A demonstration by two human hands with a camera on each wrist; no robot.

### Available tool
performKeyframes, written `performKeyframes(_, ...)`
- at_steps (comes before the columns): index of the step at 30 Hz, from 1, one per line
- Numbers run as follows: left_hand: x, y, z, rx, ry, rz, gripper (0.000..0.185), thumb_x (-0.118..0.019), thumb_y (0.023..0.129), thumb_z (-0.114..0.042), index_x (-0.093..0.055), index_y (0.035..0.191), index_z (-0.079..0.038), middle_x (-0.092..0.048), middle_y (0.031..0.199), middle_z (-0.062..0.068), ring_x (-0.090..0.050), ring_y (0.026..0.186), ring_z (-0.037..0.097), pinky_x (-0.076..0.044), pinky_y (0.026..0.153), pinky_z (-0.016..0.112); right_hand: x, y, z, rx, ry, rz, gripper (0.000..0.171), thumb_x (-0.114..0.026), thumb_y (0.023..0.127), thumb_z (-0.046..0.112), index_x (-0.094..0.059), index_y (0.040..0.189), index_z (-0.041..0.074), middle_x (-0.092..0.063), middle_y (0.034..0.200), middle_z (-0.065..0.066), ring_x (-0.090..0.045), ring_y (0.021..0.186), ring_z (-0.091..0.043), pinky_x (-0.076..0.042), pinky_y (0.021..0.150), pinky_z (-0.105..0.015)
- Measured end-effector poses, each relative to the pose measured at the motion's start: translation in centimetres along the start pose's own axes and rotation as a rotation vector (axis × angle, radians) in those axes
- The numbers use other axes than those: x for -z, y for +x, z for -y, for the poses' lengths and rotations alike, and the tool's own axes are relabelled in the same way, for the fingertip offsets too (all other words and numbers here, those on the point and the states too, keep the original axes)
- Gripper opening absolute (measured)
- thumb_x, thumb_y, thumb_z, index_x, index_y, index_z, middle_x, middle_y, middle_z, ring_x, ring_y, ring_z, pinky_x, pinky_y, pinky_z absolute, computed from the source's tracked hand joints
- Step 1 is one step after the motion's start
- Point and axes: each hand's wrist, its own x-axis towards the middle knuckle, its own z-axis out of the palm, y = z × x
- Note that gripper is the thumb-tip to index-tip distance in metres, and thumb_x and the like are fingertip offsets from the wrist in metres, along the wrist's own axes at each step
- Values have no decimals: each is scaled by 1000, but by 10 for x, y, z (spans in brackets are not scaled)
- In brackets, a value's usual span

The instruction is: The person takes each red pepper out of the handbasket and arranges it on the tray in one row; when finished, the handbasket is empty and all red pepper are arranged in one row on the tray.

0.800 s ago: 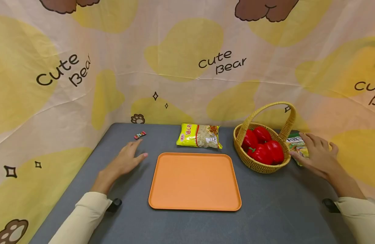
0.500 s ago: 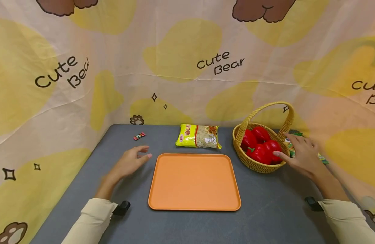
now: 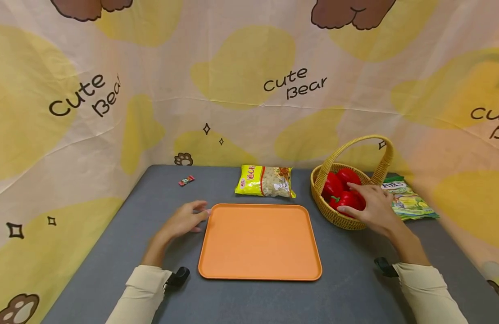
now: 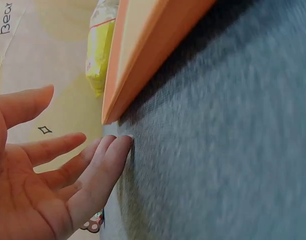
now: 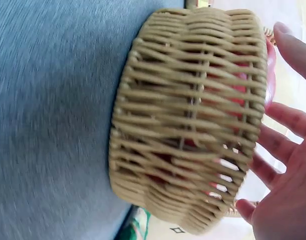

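Fingers of the right hand (image 3: 373, 208) are spread out over the red peppers (image 3: 347, 191) in the woven basket (image 3: 339, 217), at the right of the frame. Left hand (image 3: 184, 220) lies open and flat on the gray table (image 3: 249, 297), its fingertips just beside the orange tray (image 3: 259, 240) in the middle.

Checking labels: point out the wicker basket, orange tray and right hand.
wicker basket (image 3: 342, 219), head view, near woven wall.
orange tray (image 3: 259, 243), head view, bare middle of its floor.
right hand (image 3: 375, 208), head view, back of the hand above the basket's peppers.
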Motion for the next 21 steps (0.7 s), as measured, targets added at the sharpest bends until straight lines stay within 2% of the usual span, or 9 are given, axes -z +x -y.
performKeyframes(8, -9, 4, 4, 12, -105, 44, 60, -57, 98, -32, -40, 143, 4, -48, 140, 23, -56, 120, 35, -60, 76, 39, -11, 0, -1, 2, 37, 13, 77, -70, 81, 54, -50, 140, 9, -50, 132, -25, -35, 119, -47, -13, 90, -72)
performKeyframes(21, -12, 6, 3, 35, -96, 39, 56, -57, 98, -32, -45, 140, 3, -53, 136, 21, -59, 116, 32, -60, 74, 39, -14, -3, -2, -29, 63, 5, 73, -70, 81, 53, -52, 137, 10, -48, 132, -28, -34, 120, -47, -12, 91, -74)
